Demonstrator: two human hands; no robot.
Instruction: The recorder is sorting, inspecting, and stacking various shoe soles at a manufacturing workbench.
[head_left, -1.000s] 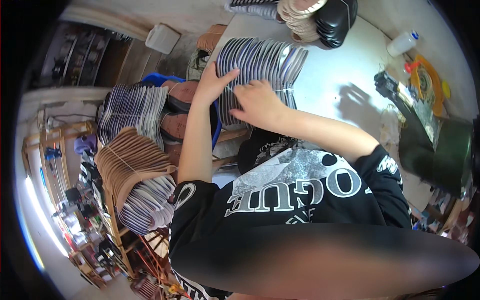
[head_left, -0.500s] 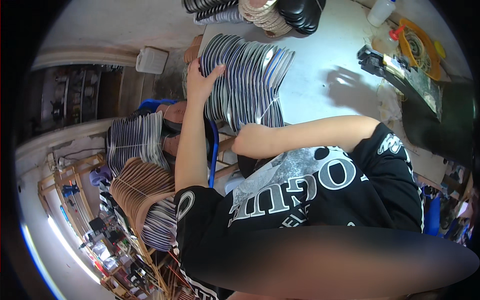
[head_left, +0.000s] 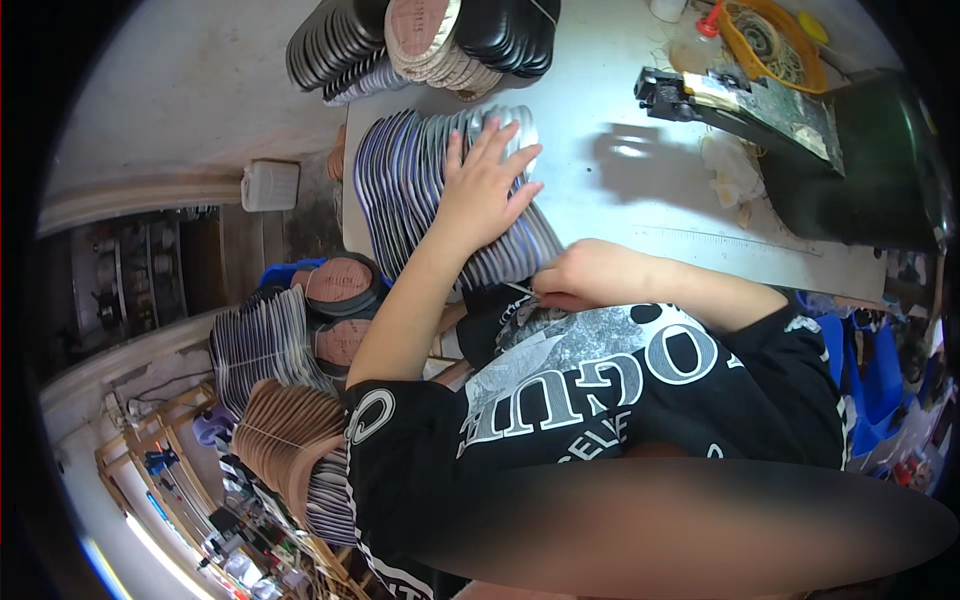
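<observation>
A row of insoles (head_left: 405,190), set on edge and packed face to face, is shown at the near left corner of a white worktable (head_left: 580,210). The left hand (head_left: 485,195) is laid across its top, fingers spread apart and closed around nothing. The right hand (head_left: 592,272) is held at the near edge, just beside the row's right end, with fingers curled; a pale strand (head_left: 520,288) is seen beside them, but whether it is pinched cannot be told. The step in hand is judged to be steadying the row while its lower end is worked. The next move appears to call for even pressure from the left hand, lest the insoles fan out. Toward the far right corner, a coil of cord (head_left: 765,38) is contained in an orange basket (head_left: 812,68); beside it a red-capped bottle (head_left: 692,50) is placed, its contents indistinct. Beyond the left edge, brown-faced pads (head_left: 340,280) are seen at a blue tub (head_left: 280,272), largely hidden.
</observation>
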